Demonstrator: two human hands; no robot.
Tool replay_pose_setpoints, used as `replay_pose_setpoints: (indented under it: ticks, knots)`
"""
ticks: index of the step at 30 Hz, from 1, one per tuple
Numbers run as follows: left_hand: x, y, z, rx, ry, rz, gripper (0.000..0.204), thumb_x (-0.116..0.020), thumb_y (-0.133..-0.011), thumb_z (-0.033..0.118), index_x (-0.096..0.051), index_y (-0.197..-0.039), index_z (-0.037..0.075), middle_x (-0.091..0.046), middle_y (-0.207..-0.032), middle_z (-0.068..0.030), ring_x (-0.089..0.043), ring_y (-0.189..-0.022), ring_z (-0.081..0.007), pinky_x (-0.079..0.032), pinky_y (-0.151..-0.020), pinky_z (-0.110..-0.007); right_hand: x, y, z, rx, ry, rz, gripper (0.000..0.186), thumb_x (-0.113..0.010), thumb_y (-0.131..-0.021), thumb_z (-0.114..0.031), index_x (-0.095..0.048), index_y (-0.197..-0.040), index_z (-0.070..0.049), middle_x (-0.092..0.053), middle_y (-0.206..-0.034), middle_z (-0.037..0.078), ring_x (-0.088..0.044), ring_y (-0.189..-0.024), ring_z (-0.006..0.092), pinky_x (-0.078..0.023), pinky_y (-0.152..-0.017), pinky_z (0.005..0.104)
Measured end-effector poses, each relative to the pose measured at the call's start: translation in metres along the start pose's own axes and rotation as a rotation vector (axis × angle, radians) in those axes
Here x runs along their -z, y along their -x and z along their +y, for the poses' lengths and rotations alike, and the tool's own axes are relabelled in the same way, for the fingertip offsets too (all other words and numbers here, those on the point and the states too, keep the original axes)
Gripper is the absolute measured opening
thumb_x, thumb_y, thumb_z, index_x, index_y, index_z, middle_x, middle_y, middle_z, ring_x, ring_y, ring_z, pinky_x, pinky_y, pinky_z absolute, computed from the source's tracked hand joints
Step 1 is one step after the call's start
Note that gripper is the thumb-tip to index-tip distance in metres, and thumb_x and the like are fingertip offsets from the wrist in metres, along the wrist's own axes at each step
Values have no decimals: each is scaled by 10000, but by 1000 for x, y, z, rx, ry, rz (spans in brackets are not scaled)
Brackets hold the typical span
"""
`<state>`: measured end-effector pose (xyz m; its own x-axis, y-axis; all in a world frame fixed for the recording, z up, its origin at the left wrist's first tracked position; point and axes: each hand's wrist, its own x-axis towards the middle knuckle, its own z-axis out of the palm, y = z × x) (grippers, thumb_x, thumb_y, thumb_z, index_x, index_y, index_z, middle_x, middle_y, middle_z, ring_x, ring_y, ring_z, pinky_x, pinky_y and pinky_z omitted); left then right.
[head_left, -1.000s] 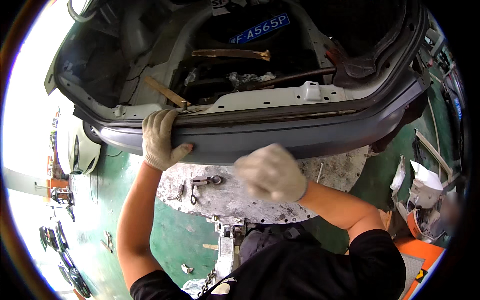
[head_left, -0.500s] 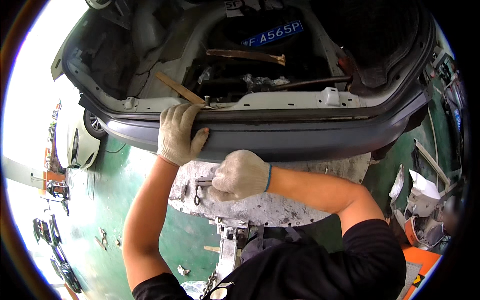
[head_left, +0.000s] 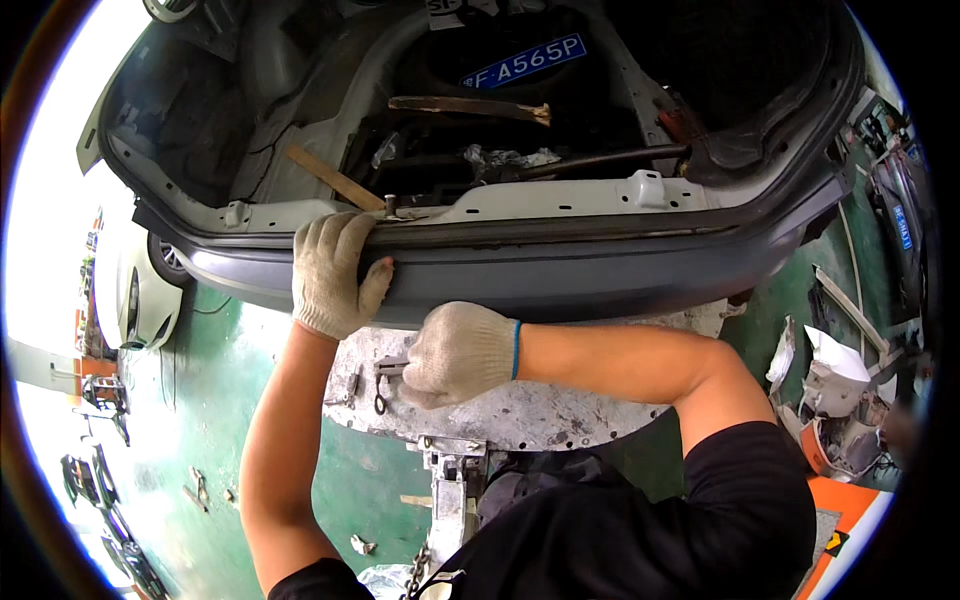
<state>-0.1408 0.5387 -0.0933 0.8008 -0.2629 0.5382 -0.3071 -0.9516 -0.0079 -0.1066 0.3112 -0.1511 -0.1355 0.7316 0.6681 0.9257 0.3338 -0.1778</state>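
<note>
A dark grey rear bumper spans the back of an open car boot. My left hand, in a pale knitted glove, rests on the bumper's upper edge. Its fingers lie forward over the edge and its thumb is spread to the right. Below the bumper, my gloved right hand is closed, back upward. A small grey metal tool with a dark ring hanging from it sticks out at the left of that fist; the rest is hidden. Under this hand lies a scuffed metal plate.
Wood strips, a dark bar and a blue number plate lie in the boot. A steel post with a chain stands below the metal plate. A pale car is at left; broken panels lie at right.
The whole view has shifted slightly, with the scene sliding left. My left hand stays on the bumper and my right hand remains closed below it.
</note>
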Motion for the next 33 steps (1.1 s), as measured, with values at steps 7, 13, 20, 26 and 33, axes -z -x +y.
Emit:
replay_pose_setpoints:
  ticks: [7,13,20,26,33]
  knots:
    - [-3,-6,2,3,-5,-42,559,-647,-945,347,-618,-1395,18,-648,-1281,-234,-591,-1188,-456,-421,-1073,-560,-6,-1,-8,-134,-116,34,410,-724,-913,-341,-533,-596,-163,-575,-567,49,-617,-510,283,-517,-518,443]
    - [-2,4,-2,-12,-44,-36,537,-600,-998,358,-604,-1388,-12,-638,-1275,-251,-587,-1157,-455,-424,-1045,-546,0,9,-48,92,-205,48,339,-710,-858,-284,-543,-592,-157,-569,-564,53,-623,-524,245,-501,-502,413]
    - [-7,-2,1,-9,-42,-26,550,-588,-1017,425,-626,-1343,-16,-632,-1226,-248,-585,-1128,-465,-434,-1020,-566,21,31,-2,-39,-32,225,404,-719,-901,-301,-535,-577,-145,-563,-550,63,-614,-503,288,-500,-504,443]
    - [-13,-4,-1,-67,-49,9,540,-523,-1062,413,-616,-1361,-27,-625,-1214,-266,-582,-1104,-471,-439,-1027,-569,33,30,-18,-100,-173,347,400,-706,-942,-290,-555,-606,-133,-564,-598,75,-606,-553,305,-484,-537,470]
    - [-18,5,-9,-16,-73,-12,549,-481,-1089,446,-609,-1323,-34,-587,-1162,-265,-566,-1080,-457,-434,-991,-582,111,95,-15,-250,-197,319,512,-655,-1038,-274,-479,-578,-131,-479,-548,52,-557,-492,243,-465,-508,435]
